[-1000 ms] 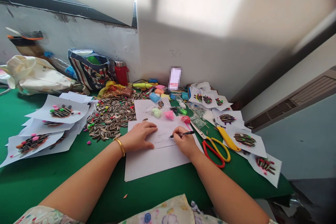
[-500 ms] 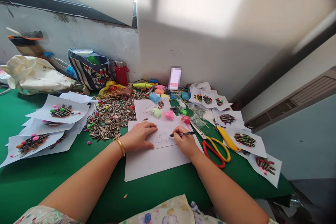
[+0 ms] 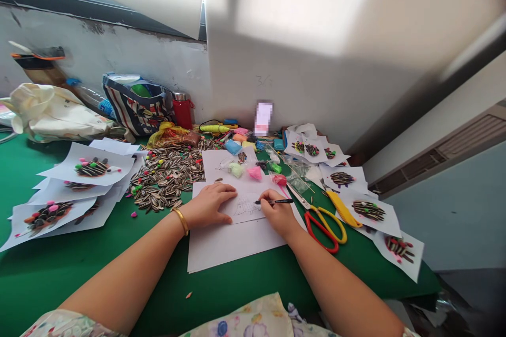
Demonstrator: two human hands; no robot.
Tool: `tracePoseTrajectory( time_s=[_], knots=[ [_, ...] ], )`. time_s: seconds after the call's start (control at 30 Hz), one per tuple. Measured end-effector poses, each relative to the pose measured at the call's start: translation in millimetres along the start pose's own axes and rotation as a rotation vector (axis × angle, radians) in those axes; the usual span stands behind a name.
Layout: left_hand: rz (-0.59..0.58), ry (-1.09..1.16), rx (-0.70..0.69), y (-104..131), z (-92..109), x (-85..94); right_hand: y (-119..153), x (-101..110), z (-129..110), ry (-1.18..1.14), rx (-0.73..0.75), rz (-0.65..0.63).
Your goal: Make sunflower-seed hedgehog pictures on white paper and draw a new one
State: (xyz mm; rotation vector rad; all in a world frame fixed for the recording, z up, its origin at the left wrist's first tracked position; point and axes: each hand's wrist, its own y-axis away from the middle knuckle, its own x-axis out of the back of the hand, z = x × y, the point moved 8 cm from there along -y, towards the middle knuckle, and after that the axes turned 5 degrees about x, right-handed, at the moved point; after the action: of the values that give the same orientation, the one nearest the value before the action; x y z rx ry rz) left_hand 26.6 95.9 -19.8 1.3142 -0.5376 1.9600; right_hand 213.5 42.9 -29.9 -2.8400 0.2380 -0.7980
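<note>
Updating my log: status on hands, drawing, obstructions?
Right hand holding black pen at drawing. Left hand resting on paper. Scissors to the right, off the drawing.

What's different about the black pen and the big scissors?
The pen is in the right hand, but the scissors lie on the table, unheld. The pen looks mostly black; the scissors have one red and one yellow handle. The pen is slim, while the scissors are much bigger. Both have their tips toward the picture's left.
</note>
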Motion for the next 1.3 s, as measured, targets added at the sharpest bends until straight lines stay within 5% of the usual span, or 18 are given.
tracePoseTrajectory(
  time_s=[1.3],
  knots=[
    [0.000, -0.001, 0.000, 0, 2, 1.4, -3, -5, -9, 0.025, 0.055, -0.050]
  ],
)
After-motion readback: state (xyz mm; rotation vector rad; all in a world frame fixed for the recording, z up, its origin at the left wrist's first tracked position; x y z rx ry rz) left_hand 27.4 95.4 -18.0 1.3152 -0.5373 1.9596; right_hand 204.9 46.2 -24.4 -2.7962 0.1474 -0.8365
